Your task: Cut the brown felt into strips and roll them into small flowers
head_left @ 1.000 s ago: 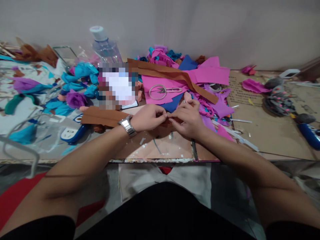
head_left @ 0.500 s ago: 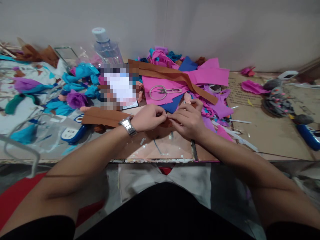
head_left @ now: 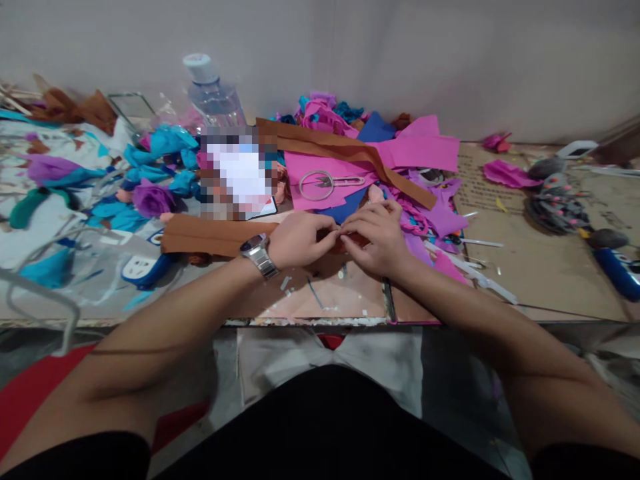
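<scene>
My left hand, with a metal watch on its wrist, and my right hand meet at the middle of the low table. Both pinch a small brown piece of felt between their fingertips; most of it is hidden by the fingers. A long brown felt strip lies just left of my left hand. Pink felt sheets with a metal ring tool on them lie right behind my hands.
A water bottle stands at the back. Blue and purple felt flowers crowd the left side. Grey items and a blue tool lie on the cardboard at the right. White sticks lie beside my right hand.
Both hands have shifted slightly right and closer together while working the brown piece; my left wrist has turned a little. Nothing else on the table has moved.
</scene>
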`<action>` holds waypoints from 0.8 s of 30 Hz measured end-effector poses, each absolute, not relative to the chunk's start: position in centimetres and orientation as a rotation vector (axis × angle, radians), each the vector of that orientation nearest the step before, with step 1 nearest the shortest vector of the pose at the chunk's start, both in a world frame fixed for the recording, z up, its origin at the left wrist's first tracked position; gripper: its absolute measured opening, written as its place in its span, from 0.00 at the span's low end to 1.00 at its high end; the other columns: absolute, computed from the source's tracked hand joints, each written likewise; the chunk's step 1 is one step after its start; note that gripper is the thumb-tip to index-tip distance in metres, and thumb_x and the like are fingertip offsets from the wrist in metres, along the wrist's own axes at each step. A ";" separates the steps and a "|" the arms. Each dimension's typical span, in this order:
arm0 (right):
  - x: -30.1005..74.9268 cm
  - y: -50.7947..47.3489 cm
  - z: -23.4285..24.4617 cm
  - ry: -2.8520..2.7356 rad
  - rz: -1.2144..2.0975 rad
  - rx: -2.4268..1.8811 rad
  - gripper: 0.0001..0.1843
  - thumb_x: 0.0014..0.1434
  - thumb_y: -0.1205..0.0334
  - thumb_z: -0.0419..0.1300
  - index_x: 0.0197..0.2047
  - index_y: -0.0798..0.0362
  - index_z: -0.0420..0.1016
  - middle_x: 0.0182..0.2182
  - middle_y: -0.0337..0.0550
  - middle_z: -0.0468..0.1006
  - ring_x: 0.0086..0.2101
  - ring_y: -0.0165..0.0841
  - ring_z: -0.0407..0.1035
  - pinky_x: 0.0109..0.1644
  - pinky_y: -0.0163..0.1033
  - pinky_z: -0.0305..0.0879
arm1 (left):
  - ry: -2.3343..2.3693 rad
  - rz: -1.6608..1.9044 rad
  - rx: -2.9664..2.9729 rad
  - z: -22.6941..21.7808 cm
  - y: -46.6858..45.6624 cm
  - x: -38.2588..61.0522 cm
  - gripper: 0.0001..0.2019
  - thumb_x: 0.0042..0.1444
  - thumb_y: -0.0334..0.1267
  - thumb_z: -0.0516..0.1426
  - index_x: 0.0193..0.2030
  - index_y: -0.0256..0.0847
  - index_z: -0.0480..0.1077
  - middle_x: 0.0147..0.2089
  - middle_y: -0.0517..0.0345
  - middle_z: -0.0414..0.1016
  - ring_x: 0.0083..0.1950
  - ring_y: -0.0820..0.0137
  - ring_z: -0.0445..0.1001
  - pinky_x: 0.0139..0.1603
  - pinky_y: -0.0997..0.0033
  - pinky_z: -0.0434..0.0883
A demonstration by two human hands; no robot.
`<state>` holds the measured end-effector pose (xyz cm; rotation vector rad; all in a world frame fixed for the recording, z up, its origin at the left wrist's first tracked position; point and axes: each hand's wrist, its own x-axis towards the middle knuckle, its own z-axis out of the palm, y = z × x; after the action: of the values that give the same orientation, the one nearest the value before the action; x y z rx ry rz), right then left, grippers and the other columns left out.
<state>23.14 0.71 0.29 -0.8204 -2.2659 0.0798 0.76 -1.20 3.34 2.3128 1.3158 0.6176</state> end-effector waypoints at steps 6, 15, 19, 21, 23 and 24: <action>23.2 0.6 0.3 -2.255 0.095 -0.841 0.04 0.65 0.60 0.66 0.38 0.45 0.83 0.44 0.40 0.86 0.50 0.44 0.74 0.64 0.60 0.52 | 1.294 0.638 2.352 3.0 -1.3 0.7 0.16 0.68 0.45 0.55 0.41 0.42 0.82 0.33 0.54 0.82 0.33 0.67 0.73 0.38 0.67 0.62; 23.3 0.5 0.2 -2.248 -0.032 -0.773 0.03 0.65 0.61 0.67 0.39 0.44 0.82 0.44 0.37 0.87 0.49 0.43 0.74 0.63 0.61 0.52 | 1.281 0.679 2.141 2.9 -1.0 0.7 0.14 0.65 0.44 0.56 0.38 0.39 0.79 0.35 0.57 0.82 0.35 0.69 0.73 0.41 0.69 0.65; 23.3 0.4 0.4 -2.270 -0.014 -0.789 0.03 0.65 0.62 0.66 0.39 0.44 0.82 0.43 0.38 0.87 0.50 0.44 0.73 0.64 0.61 0.52 | 1.258 0.683 2.062 2.7 -0.8 0.7 0.14 0.64 0.45 0.56 0.34 0.38 0.77 0.31 0.59 0.77 0.32 0.71 0.69 0.36 0.70 0.63; 23.2 0.4 0.5 -2.270 -0.006 -0.793 0.03 0.65 0.61 0.66 0.39 0.44 0.82 0.43 0.38 0.87 0.49 0.44 0.73 0.64 0.60 0.52 | 1.244 0.682 2.041 2.6 -0.7 0.7 0.14 0.64 0.45 0.56 0.33 0.38 0.75 0.30 0.60 0.75 0.31 0.72 0.67 0.35 0.70 0.62; 23.2 0.4 0.5 -2.260 0.004 -0.794 0.02 0.65 0.61 0.66 0.39 0.44 0.82 0.42 0.38 0.87 0.48 0.44 0.73 0.64 0.60 0.52 | 1.228 0.682 2.034 2.6 -0.7 0.7 0.13 0.63 0.45 0.57 0.33 0.38 0.75 0.29 0.60 0.74 0.31 0.72 0.66 0.34 0.71 0.61; 23.1 0.4 0.5 -2.253 0.012 -0.797 0.02 0.65 0.61 0.67 0.39 0.44 0.82 0.42 0.39 0.87 0.48 0.44 0.73 0.64 0.61 0.52 | 1.220 0.684 2.035 2.6 -0.7 0.7 0.13 0.63 0.44 0.57 0.33 0.38 0.75 0.30 0.60 0.75 0.31 0.72 0.66 0.35 0.71 0.62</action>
<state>23.13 0.38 0.48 -0.7968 -2.2532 0.0117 0.71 -0.72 2.62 2.0350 1.2198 0.6835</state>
